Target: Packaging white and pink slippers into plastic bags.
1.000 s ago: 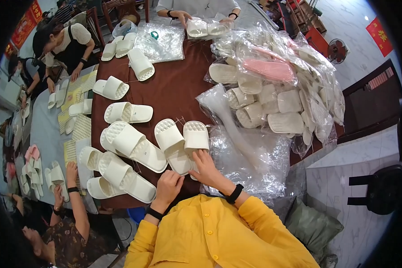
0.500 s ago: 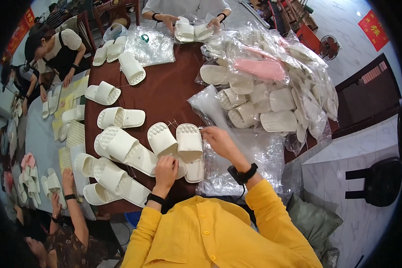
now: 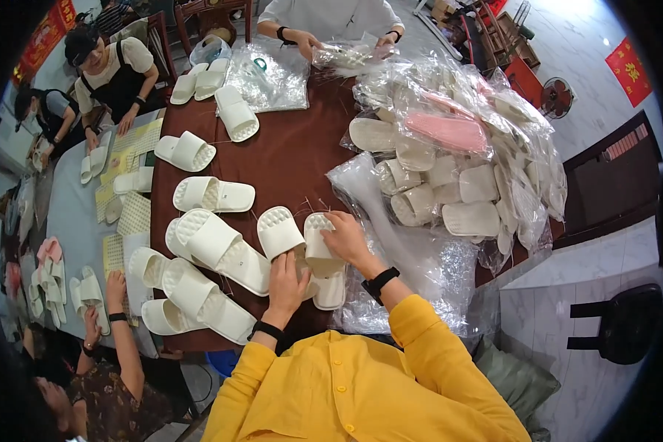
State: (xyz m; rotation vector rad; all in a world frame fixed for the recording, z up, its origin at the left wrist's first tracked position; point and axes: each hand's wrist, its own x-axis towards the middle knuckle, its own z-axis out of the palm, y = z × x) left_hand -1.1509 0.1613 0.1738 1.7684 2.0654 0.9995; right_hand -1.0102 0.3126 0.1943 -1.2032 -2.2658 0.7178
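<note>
Two white slippers lie side by side in front of me. My left hand (image 3: pixel 287 283) rests on the left slipper (image 3: pixel 280 233), fingers stretched up to the lower edge of its strap and thumb apart; the hand hides much of the sole. Fingers of my right hand (image 3: pixel 345 236) close on the right edge of the right slipper (image 3: pixel 327 291), near its strap and toe end. Thin threads (image 3: pixel 313 202) show by the toes. More white slippers (image 3: pixel 214 239) lie to the left, some overlapping.
Clear plastic bags (image 3: pixel 412 280) lie flat at right, below a heap of bagged slippers (image 3: pixel 471 202), one pink (image 3: pixel 447 132). Across the brown tablecloth (image 3: pixel 295 155) a person handles a bagged pair. Other people work with slippers at the grey table (image 3: pixel 70 221) on the left.
My right hand has moved from beside the right slipper onto its edge. My left hand's fingers have stretched out toward the strap. Across the table, the pair of slippers now appears inside plastic.
</note>
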